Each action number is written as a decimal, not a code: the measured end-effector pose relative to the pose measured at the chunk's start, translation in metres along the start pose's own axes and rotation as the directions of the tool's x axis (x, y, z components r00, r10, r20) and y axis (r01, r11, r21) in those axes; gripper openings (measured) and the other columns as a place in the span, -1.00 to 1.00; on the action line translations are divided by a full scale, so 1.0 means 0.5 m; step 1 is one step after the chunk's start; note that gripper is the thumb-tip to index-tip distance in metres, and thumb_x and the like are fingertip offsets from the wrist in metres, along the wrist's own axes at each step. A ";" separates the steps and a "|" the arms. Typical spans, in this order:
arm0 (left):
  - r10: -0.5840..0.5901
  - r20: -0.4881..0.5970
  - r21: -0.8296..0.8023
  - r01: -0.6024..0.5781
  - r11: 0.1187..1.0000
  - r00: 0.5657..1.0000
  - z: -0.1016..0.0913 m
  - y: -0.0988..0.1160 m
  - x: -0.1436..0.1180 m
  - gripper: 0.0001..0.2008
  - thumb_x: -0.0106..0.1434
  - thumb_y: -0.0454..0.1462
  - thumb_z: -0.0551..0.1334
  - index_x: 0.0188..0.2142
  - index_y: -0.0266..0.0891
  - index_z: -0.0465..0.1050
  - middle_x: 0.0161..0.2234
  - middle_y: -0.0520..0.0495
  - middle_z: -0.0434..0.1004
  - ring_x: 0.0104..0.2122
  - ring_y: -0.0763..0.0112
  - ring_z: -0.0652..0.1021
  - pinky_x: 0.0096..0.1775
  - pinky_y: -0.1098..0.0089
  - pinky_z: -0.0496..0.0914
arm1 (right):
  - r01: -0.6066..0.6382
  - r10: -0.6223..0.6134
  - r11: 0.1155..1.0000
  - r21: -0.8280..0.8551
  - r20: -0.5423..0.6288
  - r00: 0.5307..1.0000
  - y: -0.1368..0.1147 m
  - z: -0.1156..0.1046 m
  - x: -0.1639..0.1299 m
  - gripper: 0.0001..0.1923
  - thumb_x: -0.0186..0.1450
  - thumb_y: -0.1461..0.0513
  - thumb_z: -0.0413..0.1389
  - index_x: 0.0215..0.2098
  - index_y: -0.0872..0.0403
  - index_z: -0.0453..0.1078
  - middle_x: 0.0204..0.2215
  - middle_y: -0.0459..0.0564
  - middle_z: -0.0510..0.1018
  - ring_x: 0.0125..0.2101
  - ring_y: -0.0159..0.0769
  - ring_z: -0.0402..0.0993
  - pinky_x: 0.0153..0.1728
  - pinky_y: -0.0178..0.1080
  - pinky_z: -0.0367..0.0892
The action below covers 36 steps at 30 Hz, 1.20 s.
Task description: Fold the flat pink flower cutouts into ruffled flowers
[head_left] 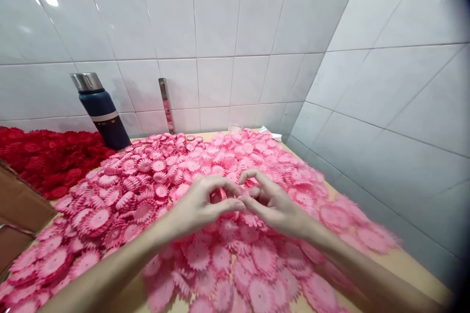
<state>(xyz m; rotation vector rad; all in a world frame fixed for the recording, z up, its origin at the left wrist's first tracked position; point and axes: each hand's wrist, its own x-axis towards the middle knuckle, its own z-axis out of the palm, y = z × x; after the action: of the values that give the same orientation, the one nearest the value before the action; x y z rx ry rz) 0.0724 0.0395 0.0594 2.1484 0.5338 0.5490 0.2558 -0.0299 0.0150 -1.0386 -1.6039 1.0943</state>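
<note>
My left hand (pixel 211 198) and my right hand (pixel 270 200) meet at the fingertips above a wide heap of pink scalloped flower discs (pixel 198 254). On the left hand, thumb and forefinger curve together into a pinch. The right hand's thumb presses close to the left fingertips, its forefinger arched above. A hint of pink shows between the fingertips, but what they hold is too small and covered to make out. Many discs have pleated edges and a small hole in the middle; they lie stacked and scattered around both forearms.
A dark blue bottle (pixel 105 115) with a steel cap leans by the tiled wall (pixel 216 14). Red flower discs (pixel 47 161) are piled at left behind a cardboard box (pixel 22 210). A metal strip (pixel 166 105) stands against the wall. White paper (pixel 270 133) lies at the back.
</note>
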 end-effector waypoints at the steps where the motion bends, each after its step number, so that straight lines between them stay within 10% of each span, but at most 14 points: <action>1: 0.008 0.004 0.008 -0.008 1.000 1.000 0.002 0.001 -0.002 -0.85 0.24 -0.20 0.26 -0.29 -0.23 0.53 -0.40 0.03 0.52 -0.42 0.49 0.42 -0.33 0.43 0.27 | -0.015 0.015 0.999 0.035 0.005 1.000 0.001 0.000 0.000 -0.77 0.38 0.13 0.04 -0.09 -0.02 0.09 -0.65 -0.33 0.17 -0.67 -0.53 0.01 -0.66 -0.44 -0.06; 10: 0.047 -0.010 -0.017 -0.047 0.999 0.999 0.002 0.004 -0.006 -0.89 0.23 -0.23 0.28 -0.27 -0.22 0.48 -0.34 0.02 0.54 -0.38 0.47 0.46 -0.32 0.44 0.31 | -0.065 0.058 0.985 0.159 0.046 0.997 -0.010 -0.004 0.003 -0.65 0.32 0.14 0.13 -0.04 -0.02 0.08 -0.63 -0.32 0.32 -0.67 -0.57 0.04 -0.66 -0.47 -0.04; 18: 0.139 -0.072 0.271 -0.115 0.956 0.988 -0.005 -0.005 -0.013 -0.86 0.32 -0.32 0.15 -0.38 -0.28 0.40 -0.45 0.03 0.46 -0.47 0.50 0.39 -0.39 0.45 0.25 | -0.208 0.197 0.961 0.181 0.078 0.977 -0.002 -0.008 -0.015 -0.39 0.07 0.23 0.35 -0.03 -0.02 0.12 -0.69 -0.35 0.35 -0.67 -0.51 0.28 -0.61 -0.44 0.18; 21: 0.143 -0.204 0.337 -0.067 0.939 0.968 -0.036 0.000 -0.013 -0.86 0.33 -0.33 0.12 -0.38 -0.26 0.37 -0.46 0.03 0.45 -0.49 0.51 0.39 -0.41 0.45 0.26 | -0.190 0.190 0.969 0.158 0.014 0.982 0.003 -0.023 -0.022 -0.52 0.09 0.22 0.35 -0.15 0.02 0.19 -0.70 -0.35 0.33 -0.68 -0.53 0.22 -0.61 -0.43 0.14; 27: 0.109 -0.118 0.370 -0.058 0.927 0.987 -0.046 -0.003 -0.014 -0.90 0.27 -0.28 0.19 -0.21 -0.18 0.44 -0.27 -0.02 0.54 -0.30 0.39 0.50 -0.22 0.35 0.36 | -0.131 0.156 0.981 0.144 -0.178 0.972 0.005 -0.037 -0.015 -0.74 0.12 0.18 0.32 -0.44 0.08 0.32 -0.60 -0.22 0.37 -0.62 -0.52 0.21 -0.61 -0.39 0.13; 36: 0.000 -0.078 0.328 0.025 0.945 0.997 -0.031 0.005 -0.012 -0.85 0.30 -0.27 0.15 -0.23 -0.20 0.50 -0.35 0.02 0.60 -0.47 0.50 0.49 -0.37 0.45 0.33 | -0.068 0.094 0.981 0.182 -0.142 0.985 0.006 -0.017 -0.011 -0.79 0.13 0.23 0.31 -0.26 0.09 0.50 -0.37 -0.07 0.57 -0.39 -0.42 0.48 -0.34 -0.32 0.39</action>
<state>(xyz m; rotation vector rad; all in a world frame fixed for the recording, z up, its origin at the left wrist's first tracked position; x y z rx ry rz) 0.0595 0.0445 0.0688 2.4440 0.7240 0.5698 0.2660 -0.0328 0.0124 -1.0494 -1.3300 1.1617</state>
